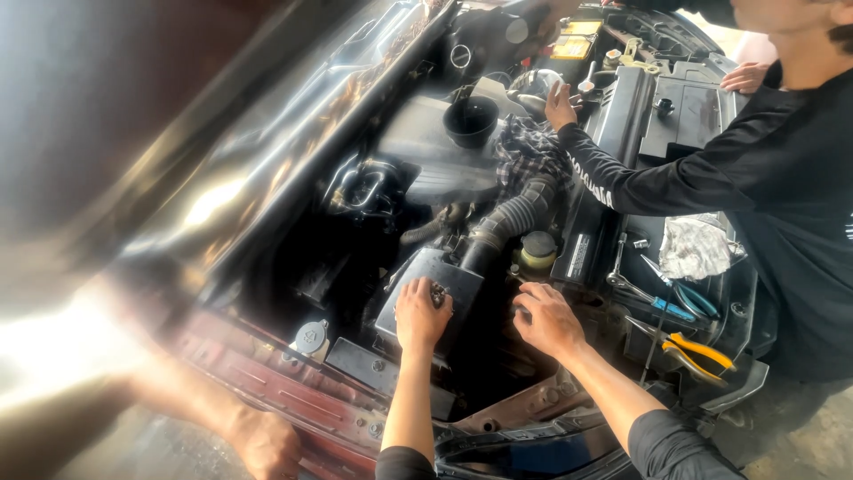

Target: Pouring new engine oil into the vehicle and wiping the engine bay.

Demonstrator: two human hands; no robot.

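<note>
My left hand lies on top of the black air filter box in the open engine bay, its fingertips pinching a small metal clip on the lid. My right hand is just right of the box with its fingers curled down at the box's side; what they grip is hidden. A ribbed black intake hose runs from the box toward the engine. A yellow-capped reservoir stands between the hose and my right hand.
A person in a black long sleeve leans in from the right, one hand on the engine near a checkered rag and a black funnel. Orange-handled pliers, a blue-handled screwdriver and a wrench lie at right. Another person's blurred hand rests on the red bumper edge.
</note>
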